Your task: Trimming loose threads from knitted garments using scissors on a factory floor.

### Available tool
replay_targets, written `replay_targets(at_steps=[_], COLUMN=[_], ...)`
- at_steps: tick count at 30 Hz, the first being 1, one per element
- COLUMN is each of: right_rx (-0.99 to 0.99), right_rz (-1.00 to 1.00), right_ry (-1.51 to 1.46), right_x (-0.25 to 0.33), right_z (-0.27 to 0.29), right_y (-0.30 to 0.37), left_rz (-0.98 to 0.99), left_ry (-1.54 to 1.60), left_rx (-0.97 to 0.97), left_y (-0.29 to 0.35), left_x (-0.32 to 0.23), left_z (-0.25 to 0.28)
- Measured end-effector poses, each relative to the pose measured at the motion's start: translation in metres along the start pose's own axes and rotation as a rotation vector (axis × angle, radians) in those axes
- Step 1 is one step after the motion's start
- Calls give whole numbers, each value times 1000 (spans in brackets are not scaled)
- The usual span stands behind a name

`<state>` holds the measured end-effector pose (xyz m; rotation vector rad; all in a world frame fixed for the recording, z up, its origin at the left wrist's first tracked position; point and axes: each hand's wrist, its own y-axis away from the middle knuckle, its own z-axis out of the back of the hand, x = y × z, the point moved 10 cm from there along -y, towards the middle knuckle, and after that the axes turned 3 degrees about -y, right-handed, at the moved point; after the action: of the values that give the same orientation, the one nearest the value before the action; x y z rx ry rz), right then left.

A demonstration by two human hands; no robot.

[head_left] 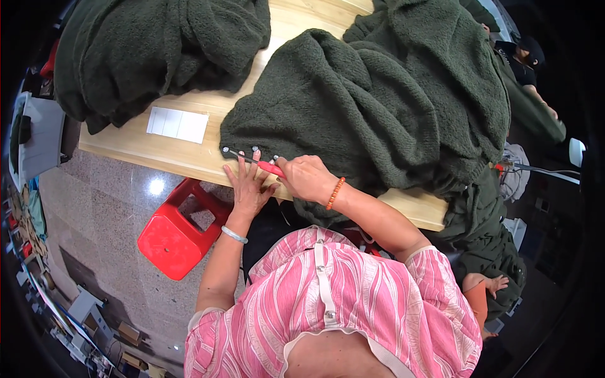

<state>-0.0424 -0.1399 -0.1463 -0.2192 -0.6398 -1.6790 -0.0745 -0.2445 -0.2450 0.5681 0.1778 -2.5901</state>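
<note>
A dark green knitted garment [321,94] lies bunched on the wooden table. Small shiny buttons [225,149] sit along its near left edge. My right hand [307,176] grips a tool with a red handle [270,168] and a thin metal end; its exact kind is too small to tell. The metal end points left, across my left fingers, toward the leftmost button. Fingers spread, my left hand [249,190] rests on the garment's edge and holds nothing I can see.
Another heap of dark green knitwear [164,57] covers the table's far left. A white paper [178,125] lies on the wooden table [126,142]. Beside the table's near edge stands a red stool [171,246]. Other people [523,60] are on the right.
</note>
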Motion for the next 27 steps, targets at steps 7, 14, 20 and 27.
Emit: replay_targets(at_steps=[7, 14, 20, 27], right_rx=[-16, 16, 49, 40], right_rz=[14, -13, -113, -242], right_ry=[-14, -91, -55, -160], right_x=[-2, 13, -27, -46], right_z=[-3, -2, 10, 14], right_y=[9, -7, 60, 125], left_rz=[-26, -44, -20, -49], left_ry=[-19, -16, -6, -30], left_rx=[-35, -100, 28, 70], left_y=[1, 0, 1, -3], left_x=[0, 0, -4, -12], left_z=[3, 4, 6, 7])
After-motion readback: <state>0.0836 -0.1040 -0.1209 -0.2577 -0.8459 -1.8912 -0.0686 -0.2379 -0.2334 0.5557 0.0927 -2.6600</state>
